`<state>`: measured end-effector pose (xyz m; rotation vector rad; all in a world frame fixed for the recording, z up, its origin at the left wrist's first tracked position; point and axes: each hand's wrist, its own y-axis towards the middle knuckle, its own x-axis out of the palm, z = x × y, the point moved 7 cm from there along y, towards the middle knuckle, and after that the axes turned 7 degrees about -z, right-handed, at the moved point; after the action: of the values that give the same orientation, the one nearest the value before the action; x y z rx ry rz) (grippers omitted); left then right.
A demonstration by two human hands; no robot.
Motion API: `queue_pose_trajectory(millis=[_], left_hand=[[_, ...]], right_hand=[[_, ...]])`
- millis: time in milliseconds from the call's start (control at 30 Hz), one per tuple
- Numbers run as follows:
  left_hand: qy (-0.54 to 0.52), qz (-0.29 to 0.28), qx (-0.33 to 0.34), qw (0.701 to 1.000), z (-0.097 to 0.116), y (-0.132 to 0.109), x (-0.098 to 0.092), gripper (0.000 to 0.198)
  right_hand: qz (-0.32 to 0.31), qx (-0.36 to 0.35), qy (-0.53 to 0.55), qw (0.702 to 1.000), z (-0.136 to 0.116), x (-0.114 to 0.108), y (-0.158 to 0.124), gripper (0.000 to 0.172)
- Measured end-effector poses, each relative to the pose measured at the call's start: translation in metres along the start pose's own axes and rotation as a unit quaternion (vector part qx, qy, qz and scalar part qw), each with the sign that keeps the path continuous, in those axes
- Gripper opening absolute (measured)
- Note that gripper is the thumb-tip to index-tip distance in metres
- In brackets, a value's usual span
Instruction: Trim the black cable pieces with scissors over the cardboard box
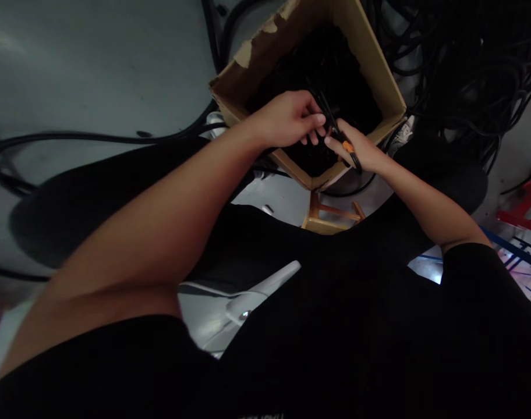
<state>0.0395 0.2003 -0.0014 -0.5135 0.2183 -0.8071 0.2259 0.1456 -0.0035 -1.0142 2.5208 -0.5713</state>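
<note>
My left hand (pixel 289 119) and my right hand (pixel 355 148) meet over an open cardboard box (pixel 370 52) filled with dark cables. The left hand's fingers are curled and pinch a black cable (pixel 329 110) that rises from the box. My right hand is closed round the same cable lower down, where an orange piece (pixel 348 146) shows between its fingers. Both forearms reach out from black sleeves. The inside of the box is too dark to make out single items.
A tangle of black cables (pixel 466 64) lies at the top right. Thick black cables (pixel 95 138) run across the grey floor at left. A small wooden stool (pixel 331 218) stands under the box. A red crate (pixel 525 206) sits at right, a white object (pixel 265 288) by my legs.
</note>
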Motion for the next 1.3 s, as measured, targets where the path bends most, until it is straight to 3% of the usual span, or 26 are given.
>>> queue_pose_trajectory(millis=[233,400,633,800,1133,1300], left_hand=[[0.031,0.011,-0.033,0.999,0.000,-0.005,-0.009,0.051],[0.070,-0.017,-0.031,0.997,0.011,-0.009,0.002,0.039],[0.090,0.017,-0.003,0.996,0.003,-0.006,-0.002,0.033],[-0.015,-0.046,0.018,0.999,-0.005,-0.003,0.009,0.035],[-0.066,-0.032,0.005,0.997,-0.002,-0.007,0.011,0.047],[-0.032,0.004,0.026,0.999,0.003,-0.009,-0.009,0.046]], right_hand=[[-0.004,-0.025,-0.039,0.999,0.005,-0.010,0.003,0.075],[-0.008,-0.021,0.009,1.000,0.017,-0.008,0.006,0.074],[0.005,-0.006,0.096,0.995,0.012,-0.003,0.008,0.065],[0.068,0.021,0.126,0.989,0.003,-0.010,0.003,0.063],[0.137,0.041,0.105,0.984,-0.005,-0.025,-0.002,0.065],[0.171,0.037,0.181,0.968,0.002,-0.029,0.000,0.040]])
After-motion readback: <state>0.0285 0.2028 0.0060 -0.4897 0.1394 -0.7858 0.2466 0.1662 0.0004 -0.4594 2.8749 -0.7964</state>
